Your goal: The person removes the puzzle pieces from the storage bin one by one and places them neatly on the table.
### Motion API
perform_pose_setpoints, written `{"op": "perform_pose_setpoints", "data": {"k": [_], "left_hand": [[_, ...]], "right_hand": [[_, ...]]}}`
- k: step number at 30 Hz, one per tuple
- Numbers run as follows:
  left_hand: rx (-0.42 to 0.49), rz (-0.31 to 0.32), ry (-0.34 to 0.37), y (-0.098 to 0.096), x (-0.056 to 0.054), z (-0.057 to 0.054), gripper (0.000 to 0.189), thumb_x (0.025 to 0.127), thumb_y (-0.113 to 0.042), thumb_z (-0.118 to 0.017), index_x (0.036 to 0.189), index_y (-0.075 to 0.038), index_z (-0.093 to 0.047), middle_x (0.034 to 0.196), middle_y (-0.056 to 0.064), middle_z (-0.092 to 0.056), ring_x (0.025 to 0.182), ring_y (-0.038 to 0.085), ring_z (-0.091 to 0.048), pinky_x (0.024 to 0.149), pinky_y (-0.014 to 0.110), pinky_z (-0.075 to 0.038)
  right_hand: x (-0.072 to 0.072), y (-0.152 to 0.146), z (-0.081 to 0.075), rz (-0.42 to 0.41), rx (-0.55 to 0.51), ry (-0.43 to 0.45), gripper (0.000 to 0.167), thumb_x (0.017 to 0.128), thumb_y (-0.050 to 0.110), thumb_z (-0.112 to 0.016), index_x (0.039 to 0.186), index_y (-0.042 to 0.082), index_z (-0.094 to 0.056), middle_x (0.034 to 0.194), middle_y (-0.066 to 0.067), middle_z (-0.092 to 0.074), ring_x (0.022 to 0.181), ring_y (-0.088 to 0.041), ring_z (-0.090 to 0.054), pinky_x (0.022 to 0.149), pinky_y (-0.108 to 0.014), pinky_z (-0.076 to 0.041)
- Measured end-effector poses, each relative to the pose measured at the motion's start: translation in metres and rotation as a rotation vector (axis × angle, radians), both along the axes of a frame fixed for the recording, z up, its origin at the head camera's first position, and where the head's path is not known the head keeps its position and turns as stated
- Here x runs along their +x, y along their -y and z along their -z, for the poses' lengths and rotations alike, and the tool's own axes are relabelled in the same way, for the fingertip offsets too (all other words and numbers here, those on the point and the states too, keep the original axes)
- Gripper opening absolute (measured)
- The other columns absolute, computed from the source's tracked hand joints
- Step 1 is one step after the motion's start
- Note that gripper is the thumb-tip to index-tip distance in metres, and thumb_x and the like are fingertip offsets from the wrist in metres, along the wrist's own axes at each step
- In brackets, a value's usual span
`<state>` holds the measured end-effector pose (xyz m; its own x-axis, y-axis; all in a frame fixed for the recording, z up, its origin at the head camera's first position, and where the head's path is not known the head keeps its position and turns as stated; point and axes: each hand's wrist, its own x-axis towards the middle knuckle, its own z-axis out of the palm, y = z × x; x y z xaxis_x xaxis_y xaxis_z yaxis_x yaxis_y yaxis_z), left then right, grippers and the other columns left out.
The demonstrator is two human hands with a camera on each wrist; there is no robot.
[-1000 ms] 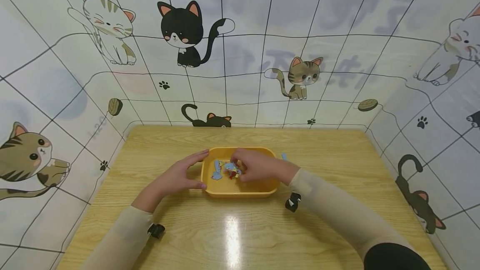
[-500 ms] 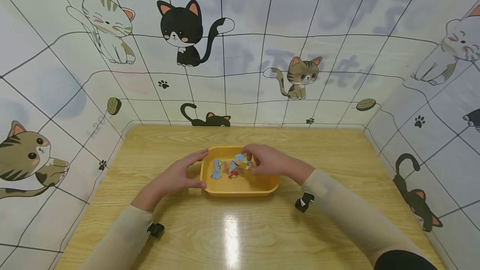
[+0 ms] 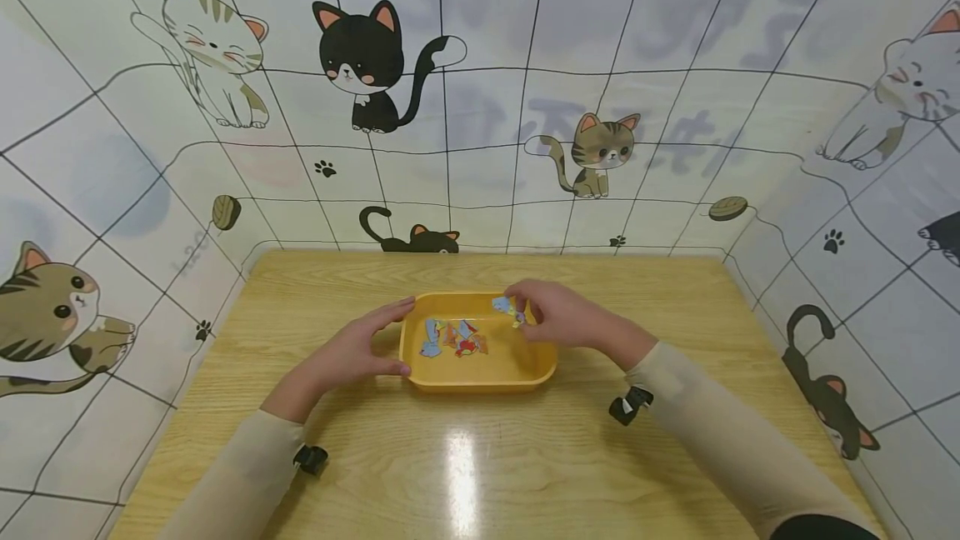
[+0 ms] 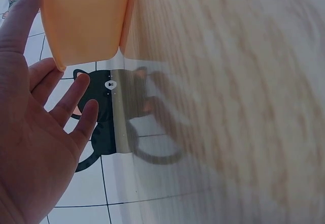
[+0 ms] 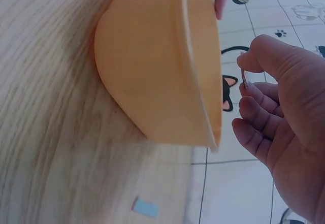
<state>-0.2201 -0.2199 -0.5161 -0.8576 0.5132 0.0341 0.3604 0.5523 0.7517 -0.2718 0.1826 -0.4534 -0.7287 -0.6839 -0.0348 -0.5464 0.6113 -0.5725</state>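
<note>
blue piece (image 3: 502, 304) juts left from the right hand's (image 3: 558, 315) pinched fingertips, above the yellow tray (image 3: 480, 387), whose left end the left hand (image 3: 351, 354) touches, fingers spread.

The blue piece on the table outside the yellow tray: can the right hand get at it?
Probably yes: nothing lies on the blue piece, though the right hand pinches a colourful piece, perhaps best released first.
</note>
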Motion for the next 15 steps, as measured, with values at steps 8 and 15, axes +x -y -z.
{"op": "perform_pose_setpoints", "data": {"k": [8, 15], "left_hand": [[0.002, 0.003, 0.001, 0.001, -0.001, 0.001, 0.108, 0.083, -0.034, -0.100, 0.173, -0.017, -0.042, 0.180, -0.009, -0.030, 0.158, 0.032, -0.043, 0.129, 0.065, -0.028], [0.002, 0.005, -0.002, 0.001, -0.002, 0.002, 0.108, 0.083, -0.035, -0.100, 0.173, -0.018, -0.041, 0.181, -0.010, -0.030, 0.159, 0.032, -0.041, 0.129, 0.067, -0.028]], "right_hand": [[0.002, -0.025, -0.007, 0.043, -0.065, -0.055, 0.057, 0.095, 0.010, -0.078, 0.148, -0.002, -0.061, 0.110, -0.002, -0.068, 0.075, -0.014, -0.058, 0.066, -0.032, -0.051], [0.007, -0.050, -0.006, 0.169, -0.058, -0.074, 0.057, 0.099, 0.013, -0.082, 0.150, -0.002, -0.061, 0.110, -0.001, -0.066, 0.078, -0.016, -0.056, 0.067, -0.033, -0.050]]}}
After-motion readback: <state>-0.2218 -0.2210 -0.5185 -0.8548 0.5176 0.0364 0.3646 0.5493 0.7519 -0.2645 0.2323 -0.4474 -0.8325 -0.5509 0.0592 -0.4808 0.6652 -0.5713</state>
